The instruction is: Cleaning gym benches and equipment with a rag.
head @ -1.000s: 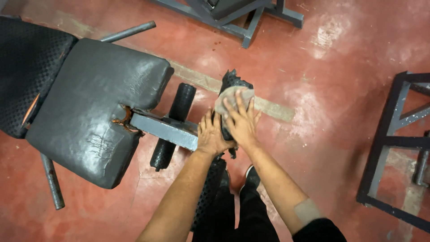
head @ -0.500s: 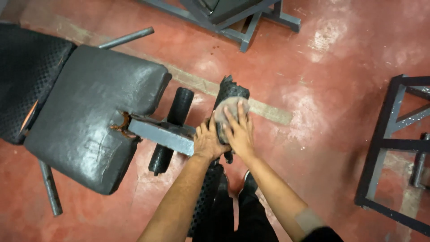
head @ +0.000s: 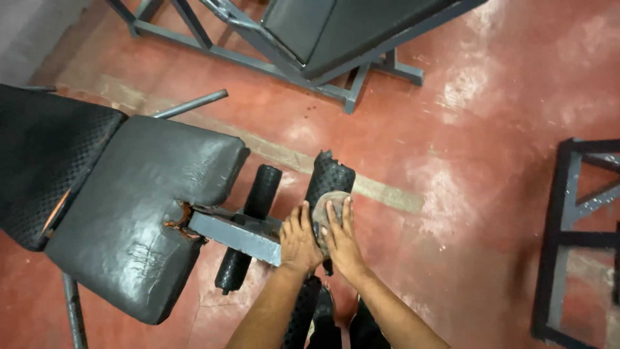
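Both hands flat, fingers spread, nothing pinched: left hand (head: 299, 236) and right hand (head: 342, 242) press side by side on grey cloth (head: 325, 208) atop textured foam roller (head: 328, 184) at end of bench bar (head: 234, 234); second roller (head: 248, 227) beside it untouched; wiping apparently mid-way; torn seat pad (head: 139, 216) to left

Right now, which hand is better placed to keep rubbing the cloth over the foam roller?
Right, probably. The right hand lies flat on the cloth against the foam roller, fingers spread over it. The left hand sits beside it on the grey bar's end, touching only the cloth's edge.
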